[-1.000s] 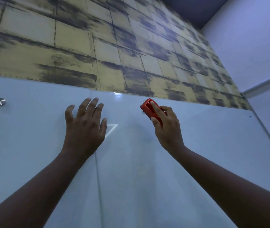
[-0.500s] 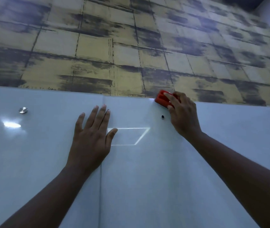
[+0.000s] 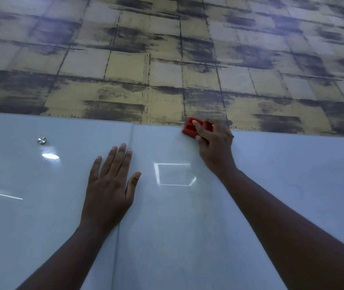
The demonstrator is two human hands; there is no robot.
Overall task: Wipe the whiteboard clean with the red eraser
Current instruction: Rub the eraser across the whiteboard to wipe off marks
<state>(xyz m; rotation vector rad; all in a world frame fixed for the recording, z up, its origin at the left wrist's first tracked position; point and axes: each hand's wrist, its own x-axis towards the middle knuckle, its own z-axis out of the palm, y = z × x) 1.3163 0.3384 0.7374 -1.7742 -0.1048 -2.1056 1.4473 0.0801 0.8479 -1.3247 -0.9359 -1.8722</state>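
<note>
A glossy white whiteboard (image 3: pixel 188 227) fills the lower part of the head view, with a vertical seam between two panels. My right hand (image 3: pixel 215 147) grips the red eraser (image 3: pixel 190 129) and holds it against the board at its top edge. My left hand (image 3: pixel 110 185) lies flat on the board over the seam, fingers straight and spread. No marks show on the board around the hands; only light reflections, one a bright square outline between the hands.
Above the board the wall (image 3: pixel 167 59) carries a yellow and dark checked pattern. A round metal mounting stud (image 3: pixel 41 140) sits on the left panel near the top edge.
My right hand slid the eraser up to the board's top edge and over the small dark dot, which no longer shows. The view shifted; my left hand stayed flat on the board.
</note>
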